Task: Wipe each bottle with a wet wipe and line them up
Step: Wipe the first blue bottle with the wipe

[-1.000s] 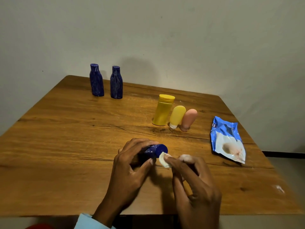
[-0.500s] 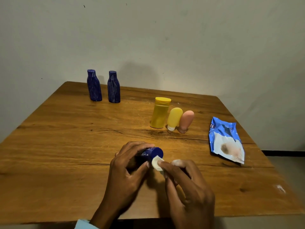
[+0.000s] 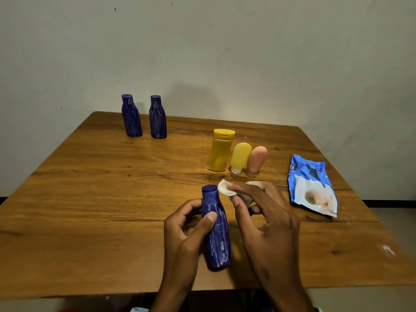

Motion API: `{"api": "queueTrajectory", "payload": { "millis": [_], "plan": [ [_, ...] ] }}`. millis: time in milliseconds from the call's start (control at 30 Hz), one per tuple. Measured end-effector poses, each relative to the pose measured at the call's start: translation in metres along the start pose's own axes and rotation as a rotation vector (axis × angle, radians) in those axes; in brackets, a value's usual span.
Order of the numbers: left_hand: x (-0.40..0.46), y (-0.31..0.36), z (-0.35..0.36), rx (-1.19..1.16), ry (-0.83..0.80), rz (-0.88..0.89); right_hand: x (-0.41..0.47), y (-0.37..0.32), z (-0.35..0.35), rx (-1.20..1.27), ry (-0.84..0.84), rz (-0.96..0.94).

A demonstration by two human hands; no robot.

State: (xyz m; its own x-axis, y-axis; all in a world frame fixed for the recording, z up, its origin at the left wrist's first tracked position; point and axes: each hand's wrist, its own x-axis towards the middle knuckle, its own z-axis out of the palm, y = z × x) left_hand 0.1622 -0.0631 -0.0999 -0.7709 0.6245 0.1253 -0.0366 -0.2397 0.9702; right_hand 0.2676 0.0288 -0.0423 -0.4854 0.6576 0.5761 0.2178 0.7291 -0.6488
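Blue bottle (image 3: 216, 230) stands upright near the table's (image 3: 90, 199) front edge, held in the left grip (image 3: 189, 230), thumb and fingers around its body. The right grip (image 3: 263, 217) pinches a wet wipe (image 3: 226, 188) beside the cap. 2 blue bottles (image 3: 144, 117) stand at the far left corner.

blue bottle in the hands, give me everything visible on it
The blue bottle is dark blue, glossy like plastic, with whitish streaks down its body. It has a round blue cap, a narrow neck and a wider, flattened body. The cap is on. It is roughly upright, leaning slightly, above the near part of the wooden table. The left hand grips its body, thumb across the front. The wet wipe, held by the right hand, sits right beside the cap.
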Motion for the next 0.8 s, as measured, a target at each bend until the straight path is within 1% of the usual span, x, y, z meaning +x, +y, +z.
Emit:
{"api": "queueTrajectory", "payload": {
  "millis": [167, 300, 500, 700, 800],
  "plan": [
    [-0.002, 0.004, 0.005, -0.004, -0.038, -0.008, 0.000, 0.010, 0.005, 0.017, -0.090, -0.064],
    [0.000, 0.001, 0.004, -0.028, -0.007, -0.043, -0.010, 0.024, -0.010, 0.006, -0.190, -0.131],
    [-0.003, 0.002, 0.005, 0.000, -0.029, -0.082, -0.002, 0.022, -0.019, -0.035, -0.117, -0.109],
    [-0.005, 0.006, 0.007, 0.072, -0.043, -0.075, -0.007, 0.018, -0.009, -0.149, -0.212, -0.184],
    [-0.002, 0.007, 0.004, 0.080, -0.046, -0.066, -0.010, 0.023, -0.017, -0.124, -0.236, -0.176]
  ]
}}
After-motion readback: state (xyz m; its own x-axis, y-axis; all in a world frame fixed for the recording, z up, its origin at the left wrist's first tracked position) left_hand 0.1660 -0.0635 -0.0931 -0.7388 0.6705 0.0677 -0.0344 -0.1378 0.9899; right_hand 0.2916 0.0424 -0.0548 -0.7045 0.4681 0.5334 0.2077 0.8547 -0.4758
